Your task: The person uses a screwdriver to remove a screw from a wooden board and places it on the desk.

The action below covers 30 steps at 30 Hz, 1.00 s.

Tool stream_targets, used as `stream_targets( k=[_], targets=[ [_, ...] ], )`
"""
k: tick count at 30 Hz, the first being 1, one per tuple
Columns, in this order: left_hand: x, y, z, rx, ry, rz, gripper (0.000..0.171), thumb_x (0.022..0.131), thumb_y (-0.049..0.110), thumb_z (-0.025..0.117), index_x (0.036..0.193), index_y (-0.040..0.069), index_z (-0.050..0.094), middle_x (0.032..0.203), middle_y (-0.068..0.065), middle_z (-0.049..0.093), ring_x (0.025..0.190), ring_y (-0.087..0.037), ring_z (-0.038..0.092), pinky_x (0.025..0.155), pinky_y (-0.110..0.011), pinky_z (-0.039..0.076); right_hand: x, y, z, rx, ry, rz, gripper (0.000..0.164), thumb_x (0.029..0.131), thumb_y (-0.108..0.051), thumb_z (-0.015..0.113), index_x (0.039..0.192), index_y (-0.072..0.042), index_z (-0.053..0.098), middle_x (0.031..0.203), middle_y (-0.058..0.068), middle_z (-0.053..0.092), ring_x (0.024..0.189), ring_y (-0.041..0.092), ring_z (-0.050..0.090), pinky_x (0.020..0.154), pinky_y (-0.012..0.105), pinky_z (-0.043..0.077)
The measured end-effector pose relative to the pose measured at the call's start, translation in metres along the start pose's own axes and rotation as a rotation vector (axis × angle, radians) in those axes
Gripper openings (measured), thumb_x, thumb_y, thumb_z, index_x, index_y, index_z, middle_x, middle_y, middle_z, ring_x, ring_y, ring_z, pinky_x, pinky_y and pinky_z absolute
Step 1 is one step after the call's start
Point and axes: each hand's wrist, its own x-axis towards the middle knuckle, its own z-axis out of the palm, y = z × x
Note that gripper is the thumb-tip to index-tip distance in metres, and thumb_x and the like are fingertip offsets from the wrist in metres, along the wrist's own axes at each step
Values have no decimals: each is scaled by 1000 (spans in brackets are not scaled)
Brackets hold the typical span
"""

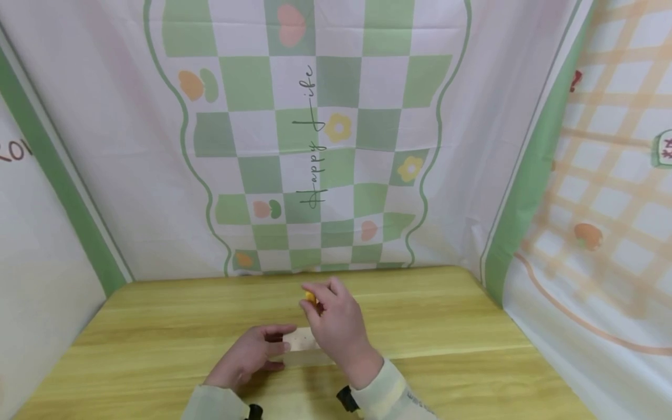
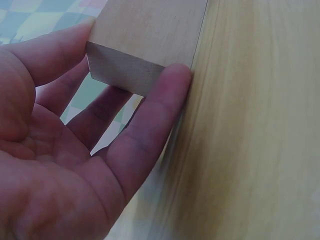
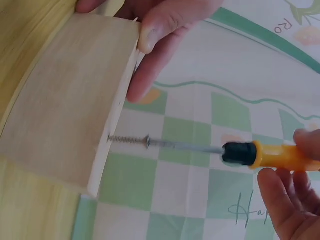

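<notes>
A pale wooden block (image 1: pixel 300 340) stands on the table in front of me, its narrow face upward. My left hand (image 1: pixel 251 353) grips its left end, thumb and fingers around the corners, as the left wrist view shows on the block (image 2: pixel 150 30). In my right hand (image 1: pixel 340 324) is a screwdriver (image 3: pixel 280 156) with a yellow handle, black collar and metal shaft. The right wrist view has its tip at the head of a long screw (image 3: pixel 127 140). That screw stands in the block's narrow face, much of its thread exposed.
The wood-grain table (image 1: pixel 157 315) reaches back to a hanging cloth (image 1: pixel 336 175) with green and white checks. More printed cloth (image 1: pixel 604 233) hangs at the right, and a pale one (image 1: pixel 42 233) at the left.
</notes>
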Motion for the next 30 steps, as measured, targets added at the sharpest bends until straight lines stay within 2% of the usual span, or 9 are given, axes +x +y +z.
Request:
stream_targets(
  k=[4,7,11,13,15,18,22,26,30],
  targets=[
    [0,0,1,0,0,1,43,94,8,69,136,2,60,142,-21,50,110,-27,57,81,-46,58,1,0,-3,17,-18,-12,26,87,-2,77,113,-5,74,87,0,54,67,6,50,56,20,49],
    [0,0,1,0,1,2,43,94,7,69,135,1,60,140,-20,52,108,-26,58,80,-45,58,4,3,-7,82,-92,-11,28,90,2,71,117,-5,72,90,-1,58,68,6,51,58,22,50],
    [0,0,1,3,7,-3,43,94,7,69,135,1,60,138,-20,53,107,-26,59,80,-45,58,6,5,-11,169,-174,48,30,93,1,67,122,-8,70,95,-2,62,74,8,56,65,23,54],
    [0,0,1,5,12,-6,43,93,7,69,135,1,60,138,-21,53,106,-27,60,80,-45,58,6,5,-11,165,-170,79,31,93,-3,69,123,-8,70,96,-2,60,77,9,57,68,22,55],
    [0,1,1,8,14,-9,43,94,7,69,136,2,60,139,-21,52,108,-28,59,80,-45,58,4,4,-10,126,-129,84,30,91,-6,73,121,-8,72,94,-1,57,76,9,57,65,22,54],
    [1,0,0,9,16,-16,43,94,8,69,136,3,60,140,-20,52,110,-28,58,80,-45,58,3,3,-7,49,-61,64,30,86,-9,80,116,-9,74,90,-2,50,69,7,51,58,20,50],
    [1,0,0,3,8,-12,43,95,8,69,137,2,60,138,-19,53,108,-27,59,80,-46,58,3,2,-4,6,-8,23,28,85,-3,79,113,-6,75,87,-1,49,65,5,48,54,20,47],
    [1,0,0,-6,-2,-2,44,95,7,68,137,0,58,134,-19,55,106,-29,60,80,-46,58,5,4,-7,73,-49,20,29,88,4,73,116,-4,74,86,-2,51,66,6,50,57,20,49],
    [1,1,-1,-7,5,-11,44,94,7,68,137,1,59,130,-17,58,105,-30,61,79,-45,58,6,5,-10,209,-132,86,33,90,5,70,120,-6,72,90,-2,55,72,8,55,64,21,55]
  ],
)
